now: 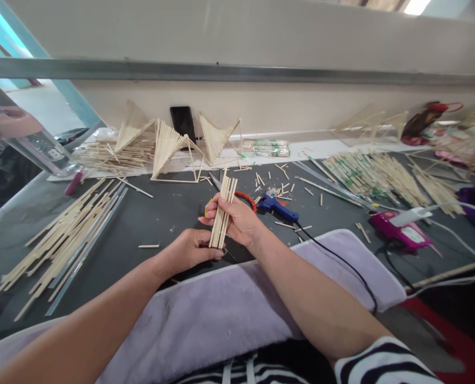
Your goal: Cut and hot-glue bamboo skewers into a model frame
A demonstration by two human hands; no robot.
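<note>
Several pale wooden sticks [223,213] are bunched side by side and held tilted in front of me. My right hand [237,218] grips the bunch from the right, its thumb across the sticks. Around their lower ends my left hand [191,248] is closed, with thumb and fingers at the near end. Behind the hands, a pair of scissors with red-orange handles [246,199] is partly hidden. To the right lies a blue hot glue gun [279,207] with a black cord. Short cut stick pieces [260,180] are scattered beyond it.
Loose long sticks [67,229] spread at the left. Stick frames [169,146] stand at the back near a dark phone [182,121]. Wrapped stick bundles [353,173] and a magenta device with cables [399,232] lie right. A lilac cloth [221,314] covers the near edge.
</note>
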